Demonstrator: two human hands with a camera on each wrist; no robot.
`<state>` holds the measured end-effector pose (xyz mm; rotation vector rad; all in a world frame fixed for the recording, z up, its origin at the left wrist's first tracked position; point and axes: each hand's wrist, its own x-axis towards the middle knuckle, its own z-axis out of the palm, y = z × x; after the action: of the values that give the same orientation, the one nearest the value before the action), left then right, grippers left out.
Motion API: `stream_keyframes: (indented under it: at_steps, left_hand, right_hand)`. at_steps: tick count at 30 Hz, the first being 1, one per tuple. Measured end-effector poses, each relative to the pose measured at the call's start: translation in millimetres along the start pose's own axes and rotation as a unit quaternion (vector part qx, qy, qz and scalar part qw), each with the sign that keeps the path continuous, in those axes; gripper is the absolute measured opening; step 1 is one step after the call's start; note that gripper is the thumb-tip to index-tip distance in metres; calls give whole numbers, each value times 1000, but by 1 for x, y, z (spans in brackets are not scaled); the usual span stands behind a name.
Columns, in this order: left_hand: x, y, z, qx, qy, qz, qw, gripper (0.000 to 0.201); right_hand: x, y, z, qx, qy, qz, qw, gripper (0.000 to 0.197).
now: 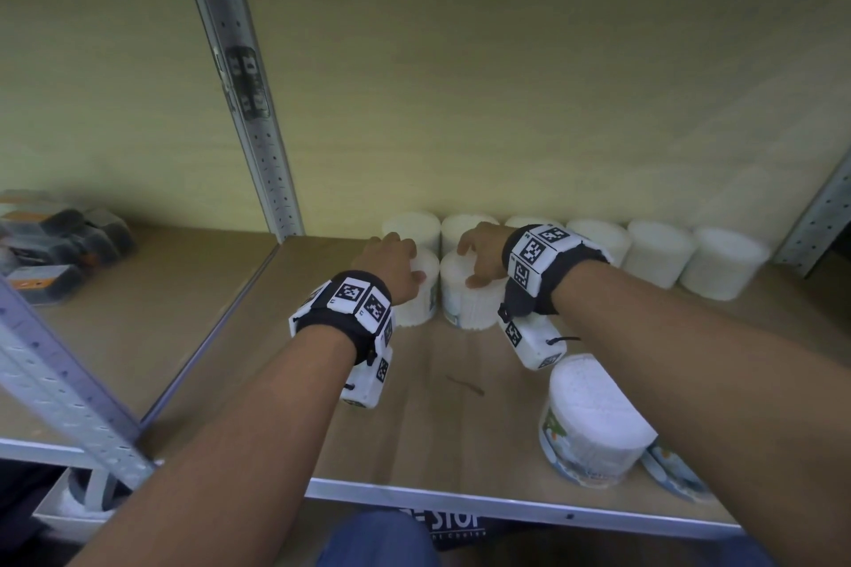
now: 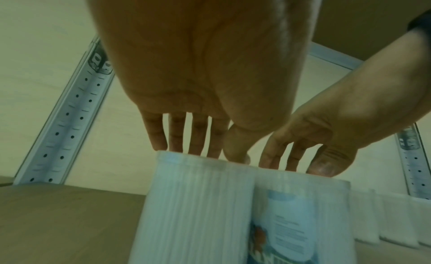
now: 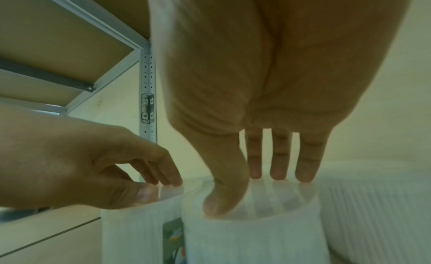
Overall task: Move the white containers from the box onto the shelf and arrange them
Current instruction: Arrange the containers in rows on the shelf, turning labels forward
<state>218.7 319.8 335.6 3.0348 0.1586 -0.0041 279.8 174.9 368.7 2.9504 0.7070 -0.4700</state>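
Two ribbed white containers stand side by side on the wooden shelf [image 1: 414, 428], in front of a back row of several more [image 1: 658, 253]. My left hand [image 1: 405, 262] [image 2: 210, 153] comes down on the left container [image 1: 421, 299] [image 2: 193, 203], with its fingers on the far part of the lid and its thumb at the near rim. My right hand [image 1: 474, 258] [image 3: 247, 192] grips the right container [image 1: 469, 308] [image 3: 251, 236] the same way from above. The two containers touch. Both wrist views are blurred.
A labelled white container [image 1: 594, 419] stands near the shelf's front edge on the right, and another [image 1: 672, 470] shows partly under my right forearm. A perforated metal upright [image 1: 248, 106] rises at the back left. Dark packages [image 1: 55, 244] lie on the neighbouring left shelf.
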Motion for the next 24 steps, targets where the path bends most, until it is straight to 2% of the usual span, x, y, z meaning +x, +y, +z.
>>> stream_keyframes:
  at_steps: [4, 8, 10, 15, 24]
  left_hand:
    - [1, 0, 1, -3, 2, 0, 1000, 46]
    - [1, -2, 3, -9, 6, 0, 1000, 45]
    - [2, -2, 4, -13, 6, -1, 1000, 45]
    - [4, -3, 6, -23, 3, -6, 1000, 45]
    - [7, -5, 10, -38, 8, -5, 999, 44]
  right_hand:
    - [-3, 4, -5, 65, -23, -27, 997, 62]
    - [-2, 2, -6, 76, 20, -24, 997, 55]
    - [1, 1, -4, 51, 34, -10, 998, 55]
    - [7, -2, 4, 4, 18, 17, 1000, 69]
    - [2, 0, 0, -2, -2, -12, 1000, 61]
